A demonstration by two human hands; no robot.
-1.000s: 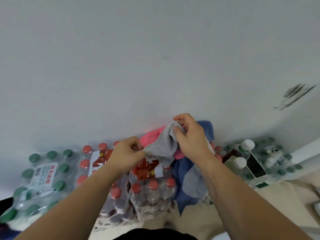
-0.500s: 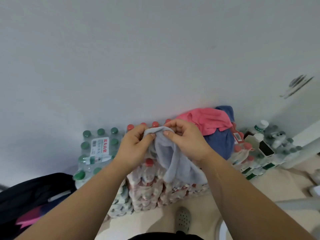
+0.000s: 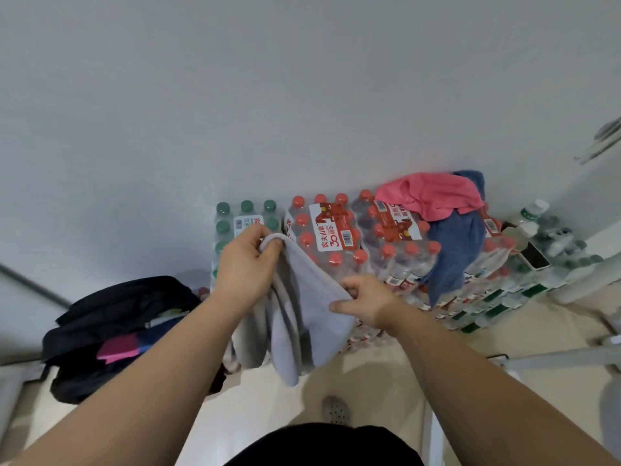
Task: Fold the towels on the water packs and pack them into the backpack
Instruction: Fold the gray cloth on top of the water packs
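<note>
While the grey towel (image 3: 302,317) is hanging before the water packs' (image 3: 331,230) front edge, left hand (image 3: 247,267) and right hand (image 3: 366,299) are each pinching its hem; drawing it taut, corners matched, is looking wise.

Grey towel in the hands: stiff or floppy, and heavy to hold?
Probably floppy: the grey towel hangs in loose drapes below the left hand and right hand gripping its upper edge. Likely light, since finger grips alone carry it. A fold would probably sag without support.
</note>
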